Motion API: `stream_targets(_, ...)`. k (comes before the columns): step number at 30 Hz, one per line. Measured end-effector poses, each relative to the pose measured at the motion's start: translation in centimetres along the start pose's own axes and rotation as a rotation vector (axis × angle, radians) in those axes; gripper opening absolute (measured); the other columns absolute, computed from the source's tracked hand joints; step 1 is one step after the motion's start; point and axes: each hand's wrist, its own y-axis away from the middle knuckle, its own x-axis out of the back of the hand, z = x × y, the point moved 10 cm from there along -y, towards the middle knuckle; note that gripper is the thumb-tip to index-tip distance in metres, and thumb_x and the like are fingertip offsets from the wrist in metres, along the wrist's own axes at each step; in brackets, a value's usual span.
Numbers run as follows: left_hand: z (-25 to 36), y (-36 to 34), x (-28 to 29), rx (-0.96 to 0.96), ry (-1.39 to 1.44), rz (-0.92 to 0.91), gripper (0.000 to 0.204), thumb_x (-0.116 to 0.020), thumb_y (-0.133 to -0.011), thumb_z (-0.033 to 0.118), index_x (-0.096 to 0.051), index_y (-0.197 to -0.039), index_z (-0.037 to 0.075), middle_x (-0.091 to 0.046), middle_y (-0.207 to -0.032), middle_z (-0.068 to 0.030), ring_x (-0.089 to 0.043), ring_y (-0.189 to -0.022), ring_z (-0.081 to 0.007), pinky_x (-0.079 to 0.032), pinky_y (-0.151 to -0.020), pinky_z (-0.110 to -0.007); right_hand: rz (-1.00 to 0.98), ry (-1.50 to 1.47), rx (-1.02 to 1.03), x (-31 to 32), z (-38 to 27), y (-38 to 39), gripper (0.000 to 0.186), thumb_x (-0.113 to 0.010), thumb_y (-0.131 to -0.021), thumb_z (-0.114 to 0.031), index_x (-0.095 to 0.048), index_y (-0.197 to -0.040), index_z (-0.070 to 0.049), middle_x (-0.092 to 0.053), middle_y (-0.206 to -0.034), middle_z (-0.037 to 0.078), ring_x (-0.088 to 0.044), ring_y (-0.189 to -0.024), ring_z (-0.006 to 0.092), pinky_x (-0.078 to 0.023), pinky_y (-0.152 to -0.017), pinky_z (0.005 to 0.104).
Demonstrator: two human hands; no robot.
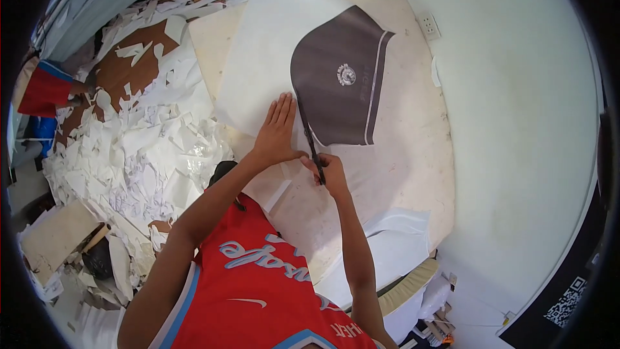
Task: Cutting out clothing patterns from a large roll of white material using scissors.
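Observation:
My left hand [278,129] lies with its fingers stretched out on a white sheet [258,45], just left of a curved dark grey piece [329,103] with a light stripe and a round emblem. My right hand [326,171] grips black scissors [312,142], their blades along the grey piece's lower left edge. The sheet and grey piece rest on a pale board [407,174], and my right hand is below and right of the left one.
Heaped white scraps [129,161] cover the left side over a brown surface [123,71]. Another person's red clothing and hand [48,90] show at far left. A white wall [510,123] with a socket [429,26] borders the right. Another white sheet [394,232] lies at lower right.

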Motion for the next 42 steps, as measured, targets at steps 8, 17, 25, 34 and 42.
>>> stream_targets(8,-0.6,0.6,0.0,-0.040,0.022,-0.022,0.122,-0.082,-0.061,0.043,-0.017,-0.149,-0.010,-0.018,-0.158,-0.0258,-0.013,-0.150,-0.0349,-0.010,-0.123,-0.043,-0.050,0.025,-0.037,-0.5,-0.3,-0.7,0.044,-0.079,-0.083,-0.039,-0.056,-0.066,-0.005,-0.050,-0.052,0.000,-0.046,-0.043,0.0086,-0.037,-0.042,0.0257)
stream_targets(17,-6.3,-4.5,2.9,0.138,0.081,-0.319,0.057,-0.060,-0.090,0.017,-0.044,-0.143,0.002,-0.039,-0.152,-0.0155,-0.035,-0.142,-0.0299,-0.028,-0.117,-0.042,-0.019,0.141,-0.073,-0.2,-0.2,-0.3,0.045,-0.081,-0.081,-0.038,-0.056,-0.063,-0.006,-0.049,-0.051,-0.001,-0.046,-0.042,0.0085,-0.037,-0.042,0.0259)
stream_targets(25,-5.9,-3.6,3.9,-0.036,-0.369,0.119,0.065,-0.044,-0.098,0.033,-0.027,-0.152,0.001,-0.024,-0.160,-0.0140,-0.019,-0.149,-0.0303,-0.010,-0.121,-0.052,0.004,0.074,-0.038,-1.6,-1.2,0.1,0.047,-0.079,-0.082,-0.041,-0.056,-0.061,-0.005,-0.050,-0.050,0.001,-0.046,-0.041,0.0093,-0.036,-0.042,0.0272)
stream_targets(34,-4.2,-0.9,3.5,0.057,-0.289,0.190,0.066,-0.049,-0.095,0.027,-0.028,-0.151,-0.001,-0.025,-0.159,-0.0149,-0.019,-0.149,-0.0310,-0.011,-0.121,-0.051,-0.001,-0.158,-0.030,-5.2,-1.8,0.0,0.044,-0.077,-0.085,-0.039,-0.055,-0.063,-0.007,-0.049,-0.052,-0.001,-0.046,-0.042,0.0084,-0.036,-0.041,0.0256)
stream_targets(42,-3.1,2.7,2.7,0.032,-0.552,0.227,0.070,-0.060,-0.082,0.016,-0.038,-0.147,0.003,-0.033,-0.157,-0.0102,-0.033,-0.143,-0.0259,-0.031,-0.114,-0.045,0.044,-0.288,-0.034,-7.6,-2.1,0.3,0.046,-0.078,-0.084,-0.042,-0.055,-0.064,-0.008,-0.050,-0.055,-0.002,-0.047,-0.042,0.0082,-0.036,-0.039,0.0250)
